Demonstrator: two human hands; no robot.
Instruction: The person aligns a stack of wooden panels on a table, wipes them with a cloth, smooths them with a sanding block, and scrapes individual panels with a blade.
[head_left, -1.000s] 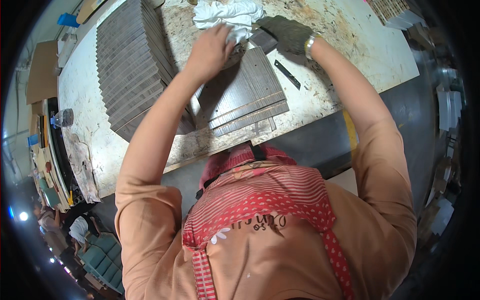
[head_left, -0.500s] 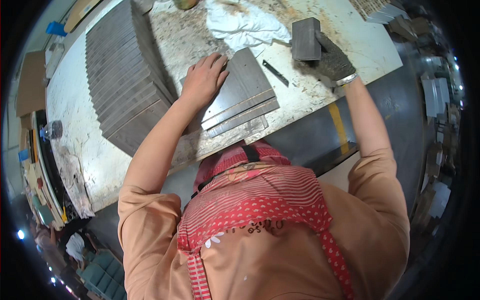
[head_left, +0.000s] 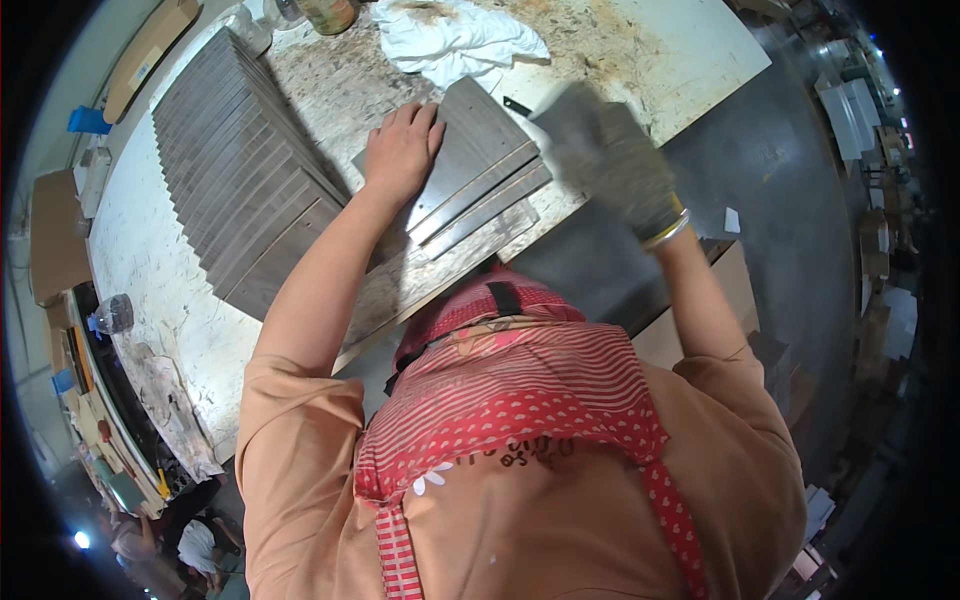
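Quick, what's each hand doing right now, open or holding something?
Left hand: open, resting palm-down on the grey board.
Right hand, gloved: closed on a grey block, blurred.

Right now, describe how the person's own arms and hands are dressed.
The left hand is bare, with no glove. The right hand wears a dark grey glove, blurred here, with yellow and a pale band at the wrist. Both sleeves are plain tan and end around the elbows, leaving the forearms uncovered.
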